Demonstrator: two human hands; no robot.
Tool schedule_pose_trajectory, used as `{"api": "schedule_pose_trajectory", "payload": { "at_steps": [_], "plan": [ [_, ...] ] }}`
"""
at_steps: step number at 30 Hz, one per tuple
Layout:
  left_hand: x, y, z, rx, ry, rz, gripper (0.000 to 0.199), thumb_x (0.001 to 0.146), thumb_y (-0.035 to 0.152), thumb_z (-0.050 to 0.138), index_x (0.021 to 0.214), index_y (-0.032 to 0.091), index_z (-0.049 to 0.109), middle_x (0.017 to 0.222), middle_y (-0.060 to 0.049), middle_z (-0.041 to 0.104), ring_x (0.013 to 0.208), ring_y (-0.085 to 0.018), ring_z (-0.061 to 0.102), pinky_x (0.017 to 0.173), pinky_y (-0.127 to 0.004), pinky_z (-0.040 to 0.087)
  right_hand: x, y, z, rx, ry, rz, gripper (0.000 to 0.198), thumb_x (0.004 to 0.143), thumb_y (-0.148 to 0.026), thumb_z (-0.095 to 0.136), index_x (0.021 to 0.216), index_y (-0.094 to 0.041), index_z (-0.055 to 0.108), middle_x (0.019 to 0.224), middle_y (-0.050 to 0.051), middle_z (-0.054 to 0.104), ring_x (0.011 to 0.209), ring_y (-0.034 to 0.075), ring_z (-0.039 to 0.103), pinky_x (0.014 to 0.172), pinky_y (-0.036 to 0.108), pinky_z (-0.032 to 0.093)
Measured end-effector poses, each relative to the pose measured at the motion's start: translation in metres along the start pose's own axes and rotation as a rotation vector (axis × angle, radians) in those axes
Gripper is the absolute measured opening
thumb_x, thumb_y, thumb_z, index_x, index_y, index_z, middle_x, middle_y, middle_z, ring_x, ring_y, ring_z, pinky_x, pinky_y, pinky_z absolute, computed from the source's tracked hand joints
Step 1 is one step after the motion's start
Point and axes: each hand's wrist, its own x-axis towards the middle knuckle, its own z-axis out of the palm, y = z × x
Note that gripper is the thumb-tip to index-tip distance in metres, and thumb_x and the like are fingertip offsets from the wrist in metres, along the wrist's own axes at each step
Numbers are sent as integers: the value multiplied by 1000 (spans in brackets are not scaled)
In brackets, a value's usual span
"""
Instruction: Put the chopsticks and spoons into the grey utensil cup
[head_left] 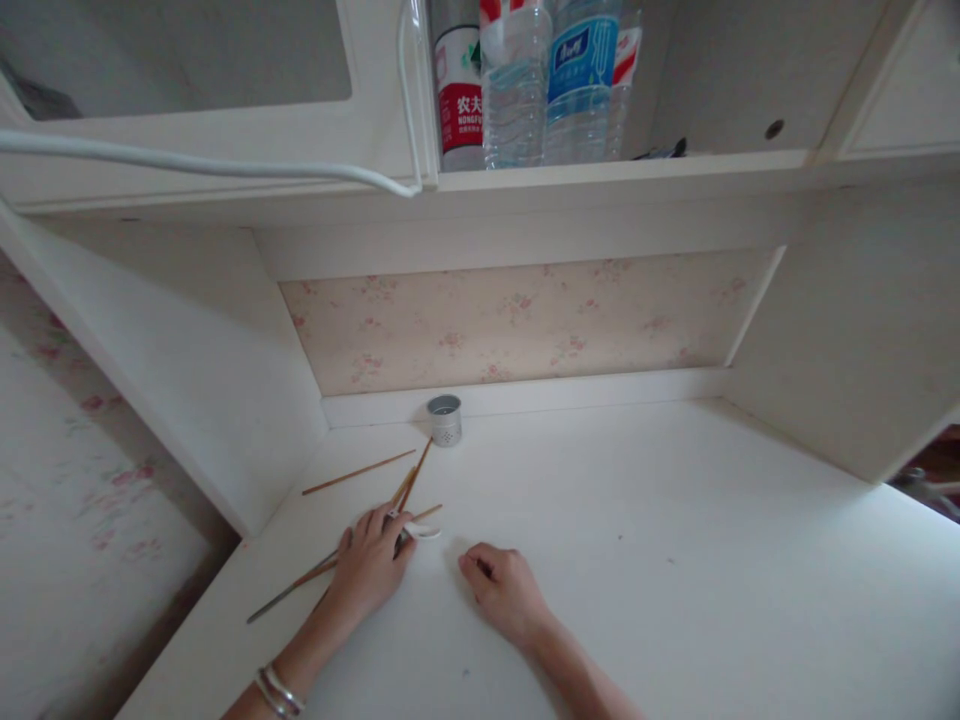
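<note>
Under your left hand (373,557), grip unclear, sticks (415,476) look light, stiff, best held mid-length; your right hand (506,592) curls closed.

From my end I can read 农夫 with "HONGFU" under it on the red-banded container (459,108), cut off by the next bottle (515,95); smaller print's too tiny for me. The blue label's (581,70) white logo characters? Can't make them out.

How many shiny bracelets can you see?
2: one bracelet nearer the left hand, the other bracelet just behind it on the same wrist.
</note>
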Motion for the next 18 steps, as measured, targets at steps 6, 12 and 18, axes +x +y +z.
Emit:
{"api": "schedule_pose_trajectory", "payload": {
  "at_steps": [6,12,18],
  "plan": [
    [-30,0,0,-50,-62,11,35,86,51,49,117,42,60,142,-4,42,135,-34,31,103,-62,26,-1,-1,0,-50,-3,-11,32,92,-33,45,74,-20,68,63,0,64,54,10,50,51,21,28],
    [-50,7,1,-94,-87,39,38,84,55,51,118,43,61,144,-5,41,138,-38,25,105,-69,15,-2,-3,-2,-64,-26,0,32,93,-34,45,77,-21,70,60,0,63,53,11,49,52,21,28],
    [-34,0,-11,-161,-122,81,50,78,63,55,122,40,58,143,-4,43,135,-34,32,110,-64,13,-2,-3,0,-59,-26,4,36,93,-37,42,78,-21,70,60,-1,62,53,11,48,51,22,27]
  ]
}}
